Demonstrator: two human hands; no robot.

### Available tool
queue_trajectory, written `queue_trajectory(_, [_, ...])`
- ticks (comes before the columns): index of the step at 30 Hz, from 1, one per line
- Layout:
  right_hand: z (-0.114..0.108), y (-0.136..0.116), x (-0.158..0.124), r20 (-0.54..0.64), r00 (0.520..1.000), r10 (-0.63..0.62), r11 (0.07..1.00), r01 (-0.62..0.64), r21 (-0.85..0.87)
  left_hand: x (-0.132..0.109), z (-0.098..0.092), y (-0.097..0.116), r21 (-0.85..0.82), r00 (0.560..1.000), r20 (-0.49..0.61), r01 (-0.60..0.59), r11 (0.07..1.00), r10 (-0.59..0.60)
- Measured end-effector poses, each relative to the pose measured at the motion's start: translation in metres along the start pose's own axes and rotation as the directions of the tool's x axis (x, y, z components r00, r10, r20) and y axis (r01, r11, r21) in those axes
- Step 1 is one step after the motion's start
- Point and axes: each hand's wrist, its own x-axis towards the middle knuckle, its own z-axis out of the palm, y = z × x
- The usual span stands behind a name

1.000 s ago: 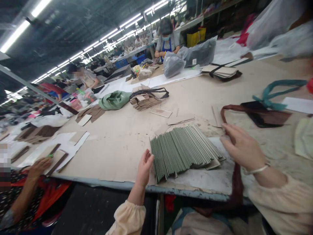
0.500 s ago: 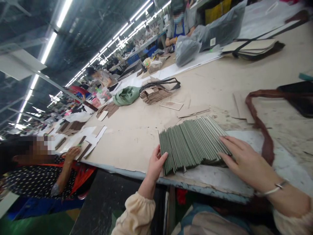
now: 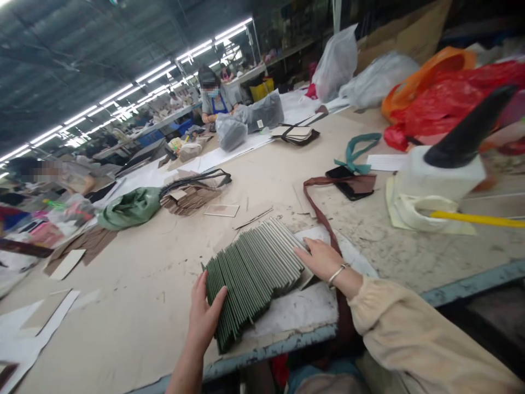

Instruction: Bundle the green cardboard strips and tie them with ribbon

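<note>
A wide stack of thin grey-green strips (image 3: 254, 268), edges up and packed side by side, lies on the worktable near its front edge. Against the stack's left end is my left hand (image 3: 205, 306), its thumb over the near side and its fingers along the far side. My right hand (image 3: 322, 260) presses on the opposite end, with thumb and fingertips touching the outermost strips. Between them the two hands hold the row together. White paper (image 3: 299, 306) shows beneath the stack. A brown cloth strap (image 3: 322, 213) runs close behind my right hand.
On the right stand a white bottle with a black nozzle (image 3: 451, 158), a tape roll (image 3: 430, 213) and red plastic bags (image 3: 459, 98). A green bag (image 3: 129, 208) and a brown bundle (image 3: 192, 197) lie to the left. A co-worker (image 3: 217, 98) stands across the table.
The view has swung right, bringing the bottle, tape and red bags into sight. The co-worker seated at left is out of view. Both hands remain at the ends of the stack.
</note>
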Motion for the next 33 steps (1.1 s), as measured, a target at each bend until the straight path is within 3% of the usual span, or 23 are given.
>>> queue_trajectory(4, [0.001, -0.011, -0.003, 0.014, 0.990, -0.141, 0.977, 0.137, 0.165, 0.012, -0.004, 0.011, 0.149, 1.000, 0.010, -0.024, 0.989, 0.023])
queue_trajectory(6, [0.003, -0.016, -0.007, 0.009, 0.974, -0.228, 0.948, 0.219, 0.232, 0.020, -0.006, 0.021, 0.231, 0.993, 0.034, -0.120, 0.966, 0.115])
queue_trajectory(8, [0.005, -0.020, -0.011, 0.012, 0.961, -0.277, 0.920, 0.262, 0.293, 0.031, -0.005, 0.036, 0.278, 0.955, 0.126, -0.294, 0.914, 0.269])
queue_trajectory(10, [0.006, -0.019, -0.012, 0.039, 0.949, -0.312, 0.894, 0.279, 0.351, 0.041, 0.002, 0.057, 0.258, 0.853, 0.279, -0.510, 0.821, 0.442])
queue_trajectory(12, [0.006, -0.016, -0.011, 0.083, 0.929, -0.360, 0.866, 0.300, 0.400, 0.050, 0.014, 0.078, 0.181, 0.684, 0.433, -0.705, 0.686, 0.588])
queue_trajectory(15, [0.005, -0.010, -0.008, 0.134, 0.889, -0.438, 0.832, 0.344, 0.435, 0.057, 0.037, 0.098, 0.054, 0.440, 0.588, -0.859, 0.509, 0.679])
queue_trajectory(16, [0.005, -0.008, -0.007, 0.145, 0.878, -0.456, 0.825, 0.356, 0.440, 0.058, 0.044, 0.101, 0.025, 0.388, 0.617, -0.879, 0.476, 0.684])
queue_trajectory(18, [0.004, -0.005, -0.006, 0.158, 0.861, -0.483, 0.812, 0.373, 0.450, 0.058, 0.056, 0.102, -0.020, 0.325, 0.646, -0.897, 0.441, 0.691])
queue_trajectory(21, [0.002, -0.003, -0.006, 0.163, 0.831, -0.531, 0.778, 0.403, 0.481, 0.058, 0.064, 0.096, -0.077, 0.286, 0.639, -0.900, 0.429, 0.714])
queue_trajectory(33, [-0.009, -0.001, -0.004, 0.233, 0.809, -0.540, 0.775, 0.370, 0.513, 0.062, 0.068, 0.091, -0.125, 0.264, 0.629, -0.894, 0.431, 0.731])
